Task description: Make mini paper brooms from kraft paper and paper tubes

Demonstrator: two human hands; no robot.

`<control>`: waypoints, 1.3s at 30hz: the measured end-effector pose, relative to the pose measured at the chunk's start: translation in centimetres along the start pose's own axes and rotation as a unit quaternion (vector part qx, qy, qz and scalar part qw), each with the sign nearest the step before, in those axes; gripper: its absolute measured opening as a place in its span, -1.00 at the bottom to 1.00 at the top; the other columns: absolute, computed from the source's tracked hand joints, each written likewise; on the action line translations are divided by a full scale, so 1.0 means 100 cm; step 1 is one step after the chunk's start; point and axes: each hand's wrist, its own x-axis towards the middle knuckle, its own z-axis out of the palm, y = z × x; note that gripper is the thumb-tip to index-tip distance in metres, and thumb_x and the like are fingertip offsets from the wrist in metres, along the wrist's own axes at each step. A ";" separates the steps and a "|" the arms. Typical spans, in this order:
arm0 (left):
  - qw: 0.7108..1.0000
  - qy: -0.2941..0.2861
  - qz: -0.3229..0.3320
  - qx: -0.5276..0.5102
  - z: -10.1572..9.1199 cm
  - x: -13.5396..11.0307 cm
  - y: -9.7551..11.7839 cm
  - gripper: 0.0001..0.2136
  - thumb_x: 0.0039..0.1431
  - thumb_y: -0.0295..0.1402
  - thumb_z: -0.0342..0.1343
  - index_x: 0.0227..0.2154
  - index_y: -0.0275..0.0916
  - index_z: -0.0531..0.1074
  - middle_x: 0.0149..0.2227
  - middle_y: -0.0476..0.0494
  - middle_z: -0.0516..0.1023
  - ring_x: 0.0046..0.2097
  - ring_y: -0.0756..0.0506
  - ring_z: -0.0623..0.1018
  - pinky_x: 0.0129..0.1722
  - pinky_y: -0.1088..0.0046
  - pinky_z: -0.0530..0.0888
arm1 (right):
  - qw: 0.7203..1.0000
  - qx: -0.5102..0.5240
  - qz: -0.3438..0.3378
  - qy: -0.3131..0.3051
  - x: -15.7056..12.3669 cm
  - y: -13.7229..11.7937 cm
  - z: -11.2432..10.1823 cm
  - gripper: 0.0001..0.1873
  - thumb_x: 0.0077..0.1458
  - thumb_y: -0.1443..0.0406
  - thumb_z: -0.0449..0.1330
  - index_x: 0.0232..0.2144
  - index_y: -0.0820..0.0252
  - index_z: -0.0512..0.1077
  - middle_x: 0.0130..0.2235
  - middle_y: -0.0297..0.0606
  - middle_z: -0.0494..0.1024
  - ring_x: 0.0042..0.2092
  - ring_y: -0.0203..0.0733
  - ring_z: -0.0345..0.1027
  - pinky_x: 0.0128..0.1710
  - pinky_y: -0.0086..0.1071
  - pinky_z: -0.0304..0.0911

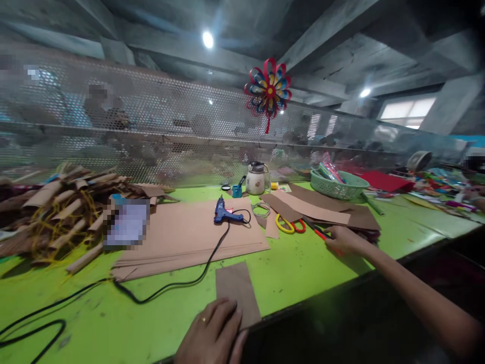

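Observation:
Near the front edge of the table, my left hand (212,331) lies over the lower end of a brown piece of kraft paper (237,283), fingers extended and close together. Farther right, my right hand (344,240) is closed on a red-and-black handled tool (320,232); its exact kind is hard to make out. Just left of that tool are scissors with yellow handles (285,225) and a second pair with red-orange handles (299,226). A blue glue gun (226,212) rests on a stack of brown sheets (182,230).
Rolled brown paper pieces with yellow strands (68,212) are piled at left. A black cord (170,287) crosses the green table (295,273). A white jug (255,181), blue pot (237,191), tape roll (261,209), dark brown sheets (322,199) and green basket (339,187) stand farther back.

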 end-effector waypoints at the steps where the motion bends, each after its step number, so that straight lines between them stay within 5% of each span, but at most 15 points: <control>1: 1.000 -0.014 -0.004 -0.010 -0.004 0.004 0.002 -0.80 0.17 -0.39 0.09 -0.14 -0.23 0.48 -0.14 -0.20 0.54 -0.09 -0.17 0.52 -0.16 0.32 0.54 | 1.000 0.003 -0.006 -0.006 -0.003 0.001 0.000 -0.69 -0.02 0.19 0.17 -0.30 0.28 0.57 -0.42 -0.13 0.61 -0.39 -0.08 0.45 -0.40 -0.38 0.19; 6: 0.992 -0.073 -0.059 -0.085 -0.018 0.022 0.005 -0.87 0.18 -0.45 0.04 -0.27 -0.20 0.46 -0.16 -0.20 0.50 -0.16 -0.16 0.50 -0.24 0.27 0.54 | 1.000 0.020 -0.004 -0.006 -0.035 0.012 0.007 -0.55 0.09 0.11 0.05 -0.18 0.35 0.52 -0.38 -0.07 0.58 -0.35 -0.02 0.43 -0.38 -0.31 0.21; 10: 0.991 -0.090 -0.080 -0.059 -0.019 0.025 0.004 -0.88 0.17 -0.40 0.04 -0.26 -0.24 0.44 0.07 -0.35 0.39 0.08 -0.30 0.41 -0.10 0.08 0.52 | 0.979 0.194 -0.015 -0.053 -0.085 0.012 0.011 -0.44 0.11 -0.03 0.03 -0.07 0.30 0.41 -0.35 -0.13 0.54 -0.41 -0.12 0.39 -0.42 -0.35 0.27; 12: 0.989 -0.121 -0.078 -0.042 -0.019 0.026 0.003 -0.85 0.16 -0.39 0.06 -0.21 -0.25 0.43 0.12 -0.38 0.35 0.12 -0.34 0.38 -0.05 0.02 0.49 | 0.964 0.249 -0.008 -0.088 -0.107 -0.003 0.009 -0.40 0.09 -0.07 0.06 0.03 0.21 0.32 -0.33 -0.18 0.54 -0.47 -0.17 0.35 -0.51 -0.38 0.25; 15: 0.983 -0.166 -0.072 -0.043 -0.021 0.029 0.003 -0.77 0.14 -0.38 0.11 -0.13 -0.26 0.43 0.06 -0.34 0.43 0.08 -0.32 0.43 -0.02 -0.02 0.47 | 0.960 0.257 -0.087 -0.075 -0.122 -0.043 0.006 -0.54 0.10 0.00 0.12 -0.05 0.14 0.36 -0.13 -0.14 0.52 -0.16 -0.05 0.41 -0.25 -0.34 0.33; 22: 0.987 -0.136 -0.069 -0.057 -0.022 0.026 0.003 -0.75 0.19 -0.34 0.08 -0.10 -0.28 0.46 -0.02 -0.32 0.51 0.05 -0.27 0.47 -0.04 0.08 0.51 | 0.968 0.152 -0.196 -0.049 -0.090 -0.117 0.015 -0.71 0.15 0.18 0.09 -0.10 0.12 0.38 -0.20 -0.18 0.55 -0.24 -0.08 0.39 -0.26 -0.32 0.25; 39: 0.991 -0.055 -0.063 -0.108 -0.017 0.018 0.005 -0.73 0.19 -0.42 0.12 -0.05 -0.30 0.39 -0.12 -0.26 0.54 -0.03 -0.21 0.51 -0.10 0.17 0.53 | 0.951 0.194 -0.232 -0.069 -0.078 -0.128 0.019 -0.73 0.18 0.11 0.12 -0.20 0.15 0.45 -0.26 -0.23 0.55 -0.28 -0.15 0.38 -0.31 -0.35 0.21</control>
